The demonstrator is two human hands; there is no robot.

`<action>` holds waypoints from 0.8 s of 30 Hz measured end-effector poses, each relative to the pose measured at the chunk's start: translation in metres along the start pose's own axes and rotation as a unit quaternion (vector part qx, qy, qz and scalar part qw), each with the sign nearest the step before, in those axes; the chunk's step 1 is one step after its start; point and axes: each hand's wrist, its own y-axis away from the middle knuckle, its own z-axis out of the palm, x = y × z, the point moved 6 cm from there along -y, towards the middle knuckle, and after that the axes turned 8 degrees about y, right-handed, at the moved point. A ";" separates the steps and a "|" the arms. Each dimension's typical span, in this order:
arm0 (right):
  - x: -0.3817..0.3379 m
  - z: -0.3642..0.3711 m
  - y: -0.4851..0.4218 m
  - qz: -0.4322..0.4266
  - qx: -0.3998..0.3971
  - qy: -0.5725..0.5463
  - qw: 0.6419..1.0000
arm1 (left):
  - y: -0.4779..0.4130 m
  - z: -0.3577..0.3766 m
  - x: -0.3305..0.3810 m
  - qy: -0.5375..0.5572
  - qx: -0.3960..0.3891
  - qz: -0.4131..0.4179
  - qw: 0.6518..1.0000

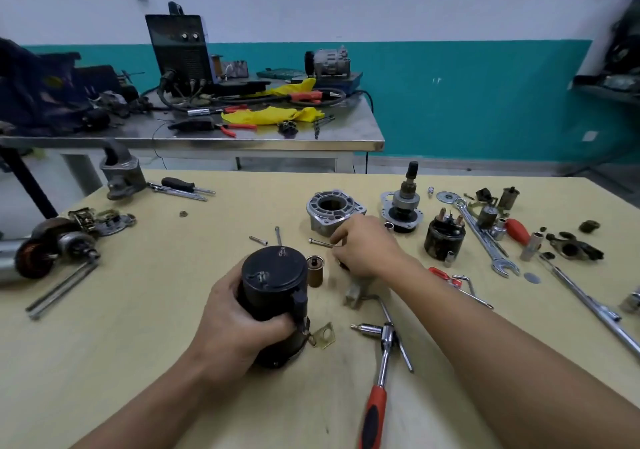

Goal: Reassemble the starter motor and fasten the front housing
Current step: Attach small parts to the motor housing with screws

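Note:
A black starter motor body (273, 286) stands upright near the middle of the table, and my left hand (239, 327) grips its side. My right hand (363, 246) lies further back and pinches one end of a long bolt (318, 242) that rests on the table. Two more bolts (258, 240) (278, 235) lie just behind the motor body. The silver front housing (332, 210) sits behind my right hand. A brass-coloured bush (315, 271) stands right of the motor. The drive gear assembly (403, 206) and the black solenoid (444, 235) stand further right.
A ratchet with a red handle (379, 379) lies front right. A combination spanner (483, 237), sockets and small parts spread along the right side. An armature (52, 247) and long rods (62, 289) lie at the left. A second bench (207, 137) with tools stands behind.

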 end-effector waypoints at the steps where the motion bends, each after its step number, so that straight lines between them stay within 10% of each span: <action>1: 0.003 0.000 0.000 0.003 -0.001 -0.005 1.000 | -0.001 -0.001 0.000 0.004 -0.001 0.003 1.000; 24: 0.026 -0.011 -0.006 0.011 -0.011 0.022 1.000 | -0.031 0.022 -0.027 0.029 -0.158 -0.070 0.984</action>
